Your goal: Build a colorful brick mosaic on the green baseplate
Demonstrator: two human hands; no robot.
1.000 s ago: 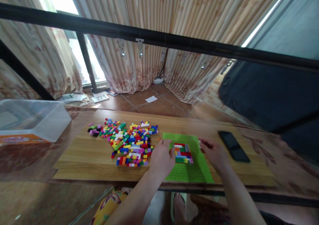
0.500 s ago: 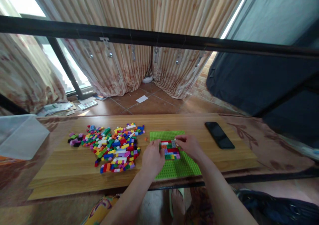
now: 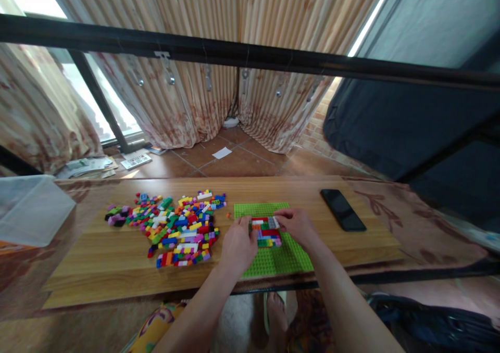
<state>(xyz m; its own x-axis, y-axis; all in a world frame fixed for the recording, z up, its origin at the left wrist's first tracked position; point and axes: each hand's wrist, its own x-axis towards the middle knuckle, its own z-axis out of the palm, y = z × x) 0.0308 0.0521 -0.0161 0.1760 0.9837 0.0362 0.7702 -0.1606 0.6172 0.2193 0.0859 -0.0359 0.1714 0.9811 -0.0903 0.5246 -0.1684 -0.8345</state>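
A block of joined multicoloured toy bricks (image 3: 267,233) sits over the green studded baseplate (image 3: 273,267), with red, white, grey, orange, blue and pink pieces on show. At its left edge my left hand (image 3: 239,243) is closed, fingers and thumb holding the side of the block. My right hand (image 3: 296,225) is at the far right corner, its fingertips pinched on a small pale toy brick (image 3: 277,221) that touches the block. The fingers partly hide this brick, so its exact shape does not show.
Loose bricks (image 3: 177,228) in many colours spread over the left of the wooden board (image 3: 117,285). One small orange brick (image 3: 228,215) lies beside the baseplate. A black phone (image 3: 342,210) rests on the right. A translucent bin (image 3: 33,210) stands at far left.
My right fingertips have shifted very slightly along the block's far right corner, with the pale brick still in them. My left hand stays on the left edge. The whole view has tilted a little.
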